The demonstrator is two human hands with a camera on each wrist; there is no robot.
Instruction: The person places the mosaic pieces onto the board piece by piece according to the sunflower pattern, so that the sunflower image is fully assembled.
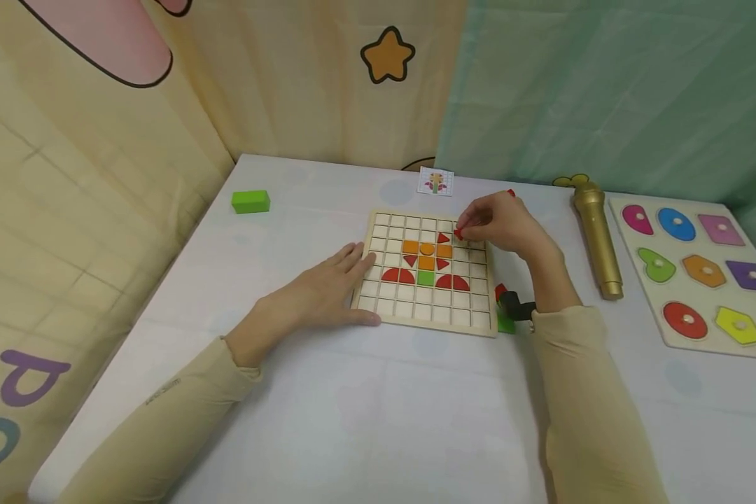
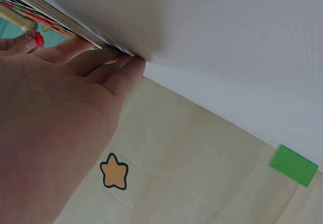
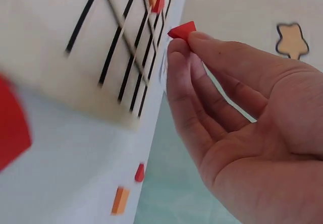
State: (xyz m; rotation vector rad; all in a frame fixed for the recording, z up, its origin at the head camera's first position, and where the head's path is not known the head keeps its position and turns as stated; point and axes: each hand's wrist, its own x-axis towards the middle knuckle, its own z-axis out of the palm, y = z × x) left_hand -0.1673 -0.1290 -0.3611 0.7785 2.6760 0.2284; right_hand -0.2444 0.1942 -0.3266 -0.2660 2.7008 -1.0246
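Observation:
A wooden grid board (image 1: 425,318) lies on the white table, with orange, red and green tiles set in a flower-like pattern at its middle. My right hand (image 1: 494,222) hovers over the board's upper right part and pinches a small red triangle tile (image 1: 458,234) (image 3: 182,31) between thumb and fingertips. My left hand (image 1: 327,287) (image 2: 75,82) lies flat with straight fingers against the board's left edge (image 2: 60,30). Loose red (image 1: 500,290) and green (image 1: 506,324) pieces lie just right of the board, partly hidden by my right wrist.
A green block (image 1: 250,201) (image 2: 293,165) sits at the table's far left. A small pattern card (image 1: 435,182) lies behind the board. A gold microphone (image 1: 597,238) and a shape puzzle board (image 1: 705,273) lie to the right. Curtains close off the back and left.

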